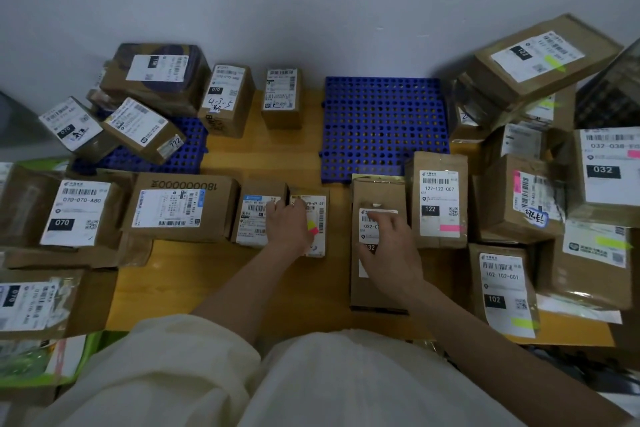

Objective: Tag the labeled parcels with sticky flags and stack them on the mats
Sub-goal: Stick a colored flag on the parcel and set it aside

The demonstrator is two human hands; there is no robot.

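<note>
My left hand (289, 224) rests on a small parcel (313, 218), and a pad of yellow and pink sticky flags (312, 227) peeks out from under its fingers. My right hand (389, 243) lies with spread fingers on the white label of a tall brown parcel (377, 288) marked 032. A blue perforated mat (381, 121) lies bare behind both hands. A second blue mat (180, 156) at the left carries several parcels. The parcel marked 122 (438, 199) beside my right hand bears a pink flag.
Labeled cardboard parcels crowd the wooden table (221, 274) on both sides: a 070 box (76, 215) and a long box (180, 206) at left, a leaning pile (540, 59) and the 102 parcel (502, 288) at right. A grey wall stands behind.
</note>
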